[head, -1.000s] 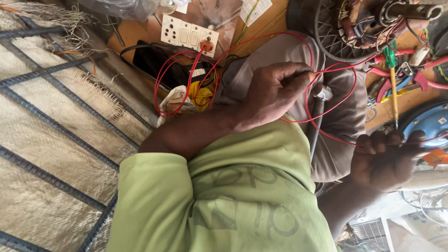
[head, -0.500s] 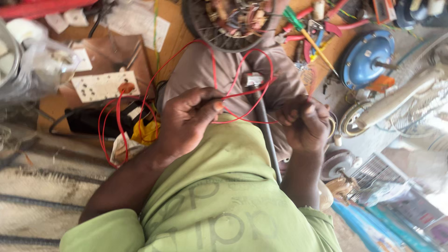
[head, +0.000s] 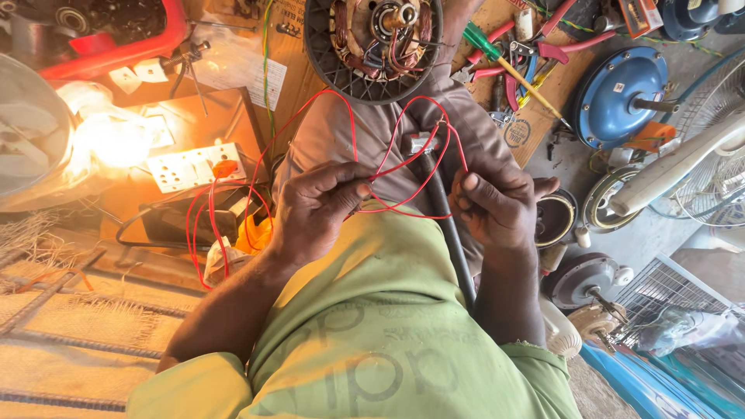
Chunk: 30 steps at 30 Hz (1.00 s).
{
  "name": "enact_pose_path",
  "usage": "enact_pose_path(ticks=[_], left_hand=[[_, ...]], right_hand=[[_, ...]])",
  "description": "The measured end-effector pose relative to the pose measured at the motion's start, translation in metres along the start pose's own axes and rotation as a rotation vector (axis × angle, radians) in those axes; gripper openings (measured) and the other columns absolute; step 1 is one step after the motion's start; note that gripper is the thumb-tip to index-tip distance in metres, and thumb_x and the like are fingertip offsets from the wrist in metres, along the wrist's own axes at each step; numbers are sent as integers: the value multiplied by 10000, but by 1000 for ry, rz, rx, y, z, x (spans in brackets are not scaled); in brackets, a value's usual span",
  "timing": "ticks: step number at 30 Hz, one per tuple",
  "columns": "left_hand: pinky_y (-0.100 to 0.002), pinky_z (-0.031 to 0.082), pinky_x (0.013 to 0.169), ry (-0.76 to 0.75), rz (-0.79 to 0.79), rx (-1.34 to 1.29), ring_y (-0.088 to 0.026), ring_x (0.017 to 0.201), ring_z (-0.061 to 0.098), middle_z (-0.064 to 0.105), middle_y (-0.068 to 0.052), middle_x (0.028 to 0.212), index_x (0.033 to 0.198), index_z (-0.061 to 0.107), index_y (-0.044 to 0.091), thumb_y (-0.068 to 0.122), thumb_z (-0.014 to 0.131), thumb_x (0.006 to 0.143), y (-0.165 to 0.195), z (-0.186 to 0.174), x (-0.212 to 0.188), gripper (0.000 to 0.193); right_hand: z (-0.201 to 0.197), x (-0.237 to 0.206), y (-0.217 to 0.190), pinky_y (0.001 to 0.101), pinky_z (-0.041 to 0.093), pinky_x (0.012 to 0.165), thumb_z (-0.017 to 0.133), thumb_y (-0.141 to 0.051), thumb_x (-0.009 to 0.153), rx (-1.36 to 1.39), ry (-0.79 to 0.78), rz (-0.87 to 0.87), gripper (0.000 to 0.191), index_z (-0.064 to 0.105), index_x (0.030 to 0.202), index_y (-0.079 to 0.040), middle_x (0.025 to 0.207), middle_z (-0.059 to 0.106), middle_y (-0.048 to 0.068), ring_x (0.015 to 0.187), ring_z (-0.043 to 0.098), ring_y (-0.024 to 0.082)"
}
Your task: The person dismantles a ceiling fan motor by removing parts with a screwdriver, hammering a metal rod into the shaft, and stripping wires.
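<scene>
My left hand point(head: 314, 211) pinches thin red wires point(head: 403, 155) between thumb and fingers above my lap. My right hand point(head: 497, 208) grips another stretch of the same red wires just to the right. The wires loop up toward a round fan motor point(head: 372, 46) with copper windings, which rests at my knees. A black cable point(head: 444, 225) with a small grey fitting at its top end lies along my lap between both hands. More red wire point(head: 203, 233) runs left to a white switch board point(head: 194, 167).
A lit bulb point(head: 109, 140) glows at the left by a cardboard box. Pliers and a green-handled screwdriver point(head: 504, 62) lie on cardboard at upper right. A blue motor housing point(head: 617, 97), fan guards point(head: 718, 155) and other motors point(head: 582, 279) crowd the right. Woven matting point(head: 62, 341) covers the lower left.
The view has swung so the motor sits at top centre. My right hand has risen from my side and taken hold of the red wires beside my left hand.
</scene>
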<state>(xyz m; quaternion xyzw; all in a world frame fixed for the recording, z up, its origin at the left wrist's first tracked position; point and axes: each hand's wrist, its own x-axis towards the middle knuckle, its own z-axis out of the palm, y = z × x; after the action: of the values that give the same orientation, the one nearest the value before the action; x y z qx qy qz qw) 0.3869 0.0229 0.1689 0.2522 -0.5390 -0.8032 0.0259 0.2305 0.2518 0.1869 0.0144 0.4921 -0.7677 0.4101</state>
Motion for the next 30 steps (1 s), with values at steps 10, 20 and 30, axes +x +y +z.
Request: enact_pose_path(ticks=[10,20,30], left_hand=[[-226,519,711,10,42,5,-59,777,603,658,-18,894,1156,722,-41,18,666,1015,-3,-2,1,163],[-224,519,591,155,-51,-119,-54,663,604,678,-14,797,1125,728,-39,72,701,1004,3,-1,16,167],[-218,528,560,216,-144,-67,-40,632,610,689,6,772,1101,754,-8,119,728,973,0,-2,22,182]], right_hand=[[-15,4,14,314,460,600,666,0,993,150,93,24,121,710,1094,50,932,680,176,728,577,192],[-15,7,15,338,501,686,664,26,1012,205,115,-35,102,676,1106,-13,1001,680,137,813,598,199],[5,11,12,337,532,671,667,29,996,136,149,-21,78,671,1069,0,898,657,111,752,613,185]])
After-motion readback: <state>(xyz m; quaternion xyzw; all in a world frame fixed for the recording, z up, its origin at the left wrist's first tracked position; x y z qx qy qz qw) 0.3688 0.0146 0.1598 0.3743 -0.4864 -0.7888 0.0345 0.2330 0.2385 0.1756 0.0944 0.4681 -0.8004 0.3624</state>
